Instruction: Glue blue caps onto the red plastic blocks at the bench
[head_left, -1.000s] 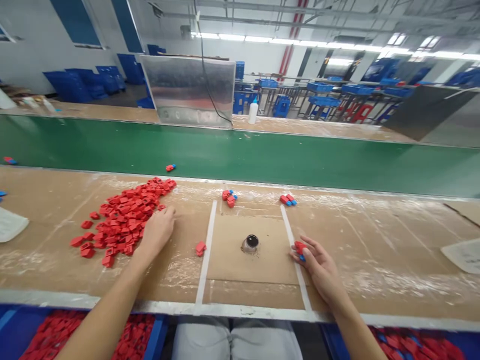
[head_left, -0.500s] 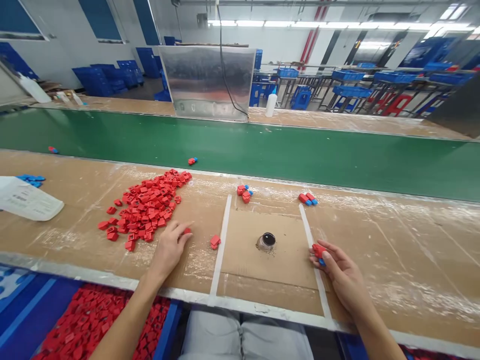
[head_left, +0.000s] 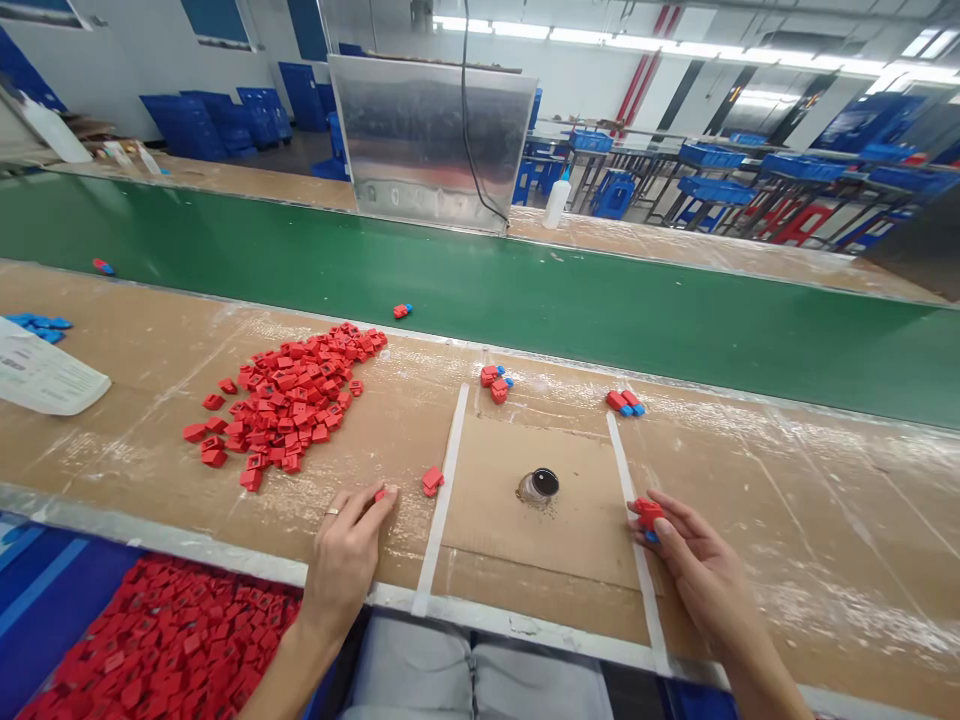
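Right hand [head_left: 694, 560] is half closed, fingertips pinching a red-and-blue part [head_left: 649, 515] just over the tape strip [head_left: 637, 540]. Left hand [head_left: 349, 560] is curled in on a small red piece [head_left: 380, 494], mostly hidden by the fingers. Between them is a cardboard patch [head_left: 577, 540], marked off by tape, probably to keep the work spot fixed, with a small jar [head_left: 538, 486] in the middle. A loose red part [head_left: 432, 481] lies just left of that, and the big red pile [head_left: 289, 400] sits within easy reach of the left hand. There's a bin of red parts [head_left: 157, 640] down by the lap too.
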